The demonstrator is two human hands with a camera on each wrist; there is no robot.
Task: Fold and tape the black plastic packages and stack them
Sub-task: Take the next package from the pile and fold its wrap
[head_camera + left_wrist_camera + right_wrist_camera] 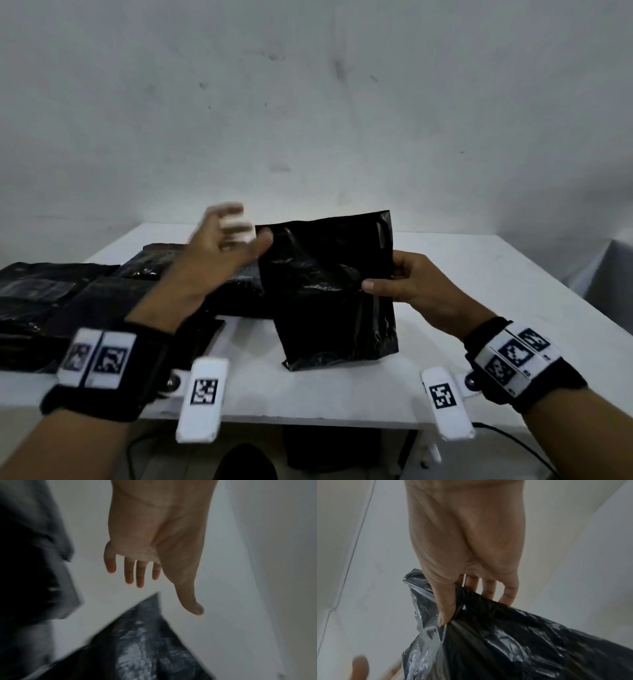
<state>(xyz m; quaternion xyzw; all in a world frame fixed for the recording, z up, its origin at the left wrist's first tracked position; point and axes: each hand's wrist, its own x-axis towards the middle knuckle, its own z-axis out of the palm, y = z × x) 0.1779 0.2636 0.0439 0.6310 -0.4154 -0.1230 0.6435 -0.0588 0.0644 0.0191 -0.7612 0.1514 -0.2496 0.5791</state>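
Observation:
A black plastic package (pixel 325 291) is held upright over the white table (pixel 479 291), its bottom edge close to the tabletop. My right hand (pixel 383 279) pinches its right edge, thumb in front and fingers behind. The right wrist view shows that hand (pixel 464 605) with the thumb pressed into the crinkled black plastic (pixel 522 642). My left hand (pixel 236 240) hovers blurred beside the package's top left corner, with spread fingers that hold nothing. In the left wrist view the left hand (pixel 164 582) is open above a black package (pixel 145 642).
Several more black packages (pixel 68 301) lie in an overlapping heap on the table's left side. A blurred white thing (pixel 239 226) shows just beyond my left fingers. A grey wall (pixel 308 102) stands right behind the table. Cables hang under the front edge.

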